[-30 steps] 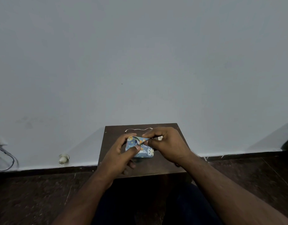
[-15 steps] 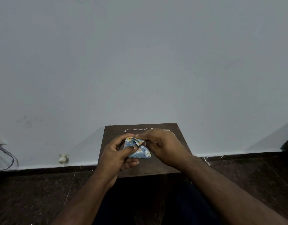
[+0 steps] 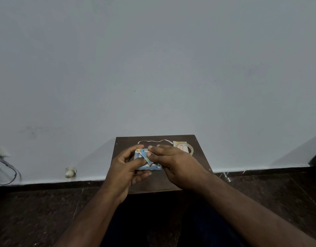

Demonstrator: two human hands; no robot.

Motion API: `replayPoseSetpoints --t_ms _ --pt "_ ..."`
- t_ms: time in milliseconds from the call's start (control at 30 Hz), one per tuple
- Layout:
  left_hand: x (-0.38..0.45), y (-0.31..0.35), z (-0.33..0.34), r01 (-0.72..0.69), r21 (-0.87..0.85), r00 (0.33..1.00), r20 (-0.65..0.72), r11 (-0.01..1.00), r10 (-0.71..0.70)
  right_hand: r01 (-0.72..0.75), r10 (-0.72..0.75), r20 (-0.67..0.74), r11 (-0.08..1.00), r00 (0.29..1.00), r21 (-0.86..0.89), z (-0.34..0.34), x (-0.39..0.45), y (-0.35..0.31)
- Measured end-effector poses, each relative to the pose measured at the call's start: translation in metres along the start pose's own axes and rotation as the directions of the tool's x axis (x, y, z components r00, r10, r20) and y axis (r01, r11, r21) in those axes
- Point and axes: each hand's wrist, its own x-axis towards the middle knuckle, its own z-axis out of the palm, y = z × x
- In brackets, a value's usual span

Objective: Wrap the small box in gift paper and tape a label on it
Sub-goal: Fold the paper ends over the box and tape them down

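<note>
Risk: flap (image 3: 148, 160) may spring open untaped | left hand (image 3: 124, 169) grips box (image 3: 148, 161) | right hand (image 3: 173, 162) fingers pinch flap | tape (image 3: 186, 148) far right on table (image 3: 198, 157)

Both forearms bare to frame edge, no sleeves, watch or rings seen. Left hand (image 3: 125, 168) & right hand (image 3: 175, 163): short nails on visible fingers (image 3: 150, 155). Dark navy trousers (image 3: 198, 229) on lap, detail too dim.
</note>
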Motion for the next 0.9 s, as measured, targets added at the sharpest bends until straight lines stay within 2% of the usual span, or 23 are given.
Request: replayPoseSetpoints --t_ms 267,333,367,400,467,533,667,900 --pt "0.0 0.003 -0.001 0.031 -0.072 0.999 0.01 0.997 -0.031 -0.054 0.054 0.099 0.999 0.994 -0.001 -0.002 -0.003 -0.003" --pt "0.001 0.001 0.0 0.004 -0.048 1.0 -0.017 0.999 -0.005 -0.064 0.057 0.102 0.996 0.993 0.068 0.0 -0.004 -0.002" --pt "0.002 -0.001 0.0 -0.008 -0.03 1.0 -0.029 1.0 0.007 -0.116 0.1 0.106 0.981 0.989 0.157 0.0 -0.004 -0.003" --pt "0.002 -0.002 0.0 -0.018 -0.018 0.999 -0.036 1.0 0.017 -0.207 0.185 0.104 0.939 0.977 0.276 -0.002 -0.003 -0.005" --pt "0.002 -0.003 0.001 -0.032 -0.005 0.998 -0.045 0.999 0.031 -0.379 0.41 0.059 0.765 0.91 0.521 -0.006 0.001 -0.005" --pt "0.003 -0.005 0.001 -0.04 -0.003 0.998 -0.054 0.999 0.039 -0.468 0.567 0.028 0.649 0.823 0.601 -0.007 0.006 -0.003" --pt "0.005 -0.006 -0.001 -0.043 -0.006 0.998 -0.053 0.999 0.042 -0.573 0.597 0.203 0.535 0.776 0.621 0.0 0.011 -0.013" --pt "0.008 -0.009 -0.005 -0.048 -0.015 0.999 -0.013 0.999 0.047 -0.553 0.616 0.141 0.552 0.775 0.624 0.012 0.014 -0.013"
